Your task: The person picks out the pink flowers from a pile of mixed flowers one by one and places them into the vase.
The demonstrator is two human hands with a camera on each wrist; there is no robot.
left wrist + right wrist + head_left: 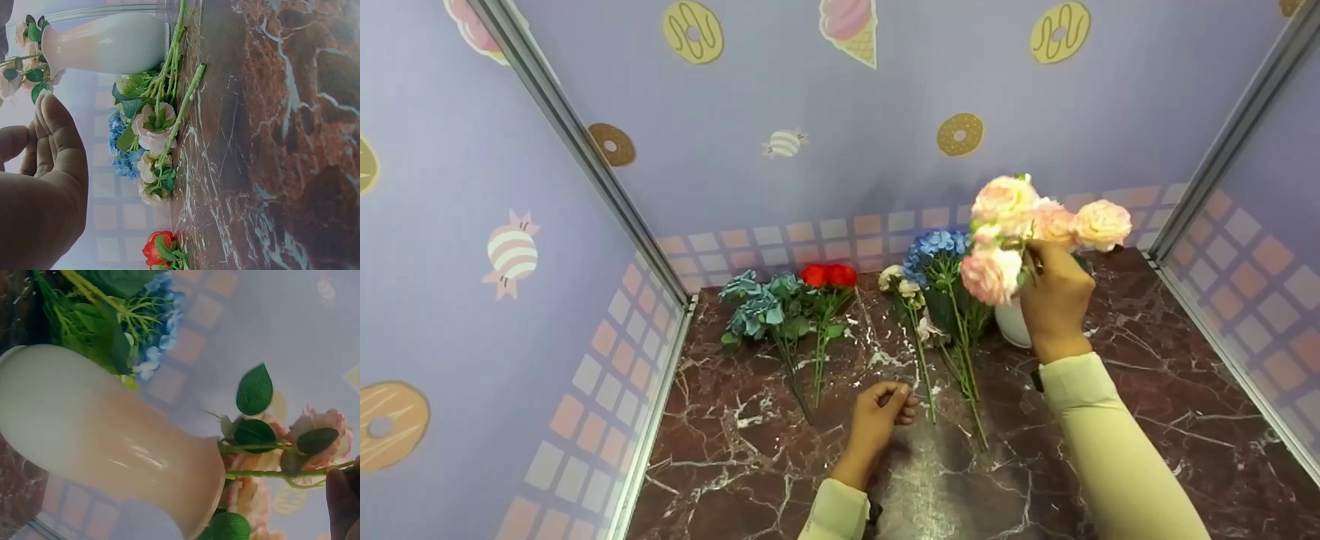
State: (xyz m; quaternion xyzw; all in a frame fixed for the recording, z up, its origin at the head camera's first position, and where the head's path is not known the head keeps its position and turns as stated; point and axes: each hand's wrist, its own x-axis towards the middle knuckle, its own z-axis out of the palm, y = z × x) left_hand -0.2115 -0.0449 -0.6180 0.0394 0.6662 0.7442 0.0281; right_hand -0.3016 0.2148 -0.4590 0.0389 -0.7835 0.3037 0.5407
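Note:
My right hand (1057,296) is raised over the vase and pinches the green stem (270,473) of a pink rose. Pink and cream roses (991,276) cluster around that hand in the head view. In the right wrist view, stems run down to the mouth of the white-to-peach vase (135,433); the mouth's inside is hidden. The hand covers much of the vase (1014,324) in the head view. Low over the table, my left hand (879,420) holds nothing, its fingers loosely curled, left of the cream flower's stem (926,382).
Blue hydrangeas (941,251) and cream flowers (901,281) lie left of the vase, stems toward me. Farther left lie red flowers (829,275) and teal flowers (757,309). All rest on the dark marbled table (720,465). Patterned walls (877,150) stand behind and at both sides.

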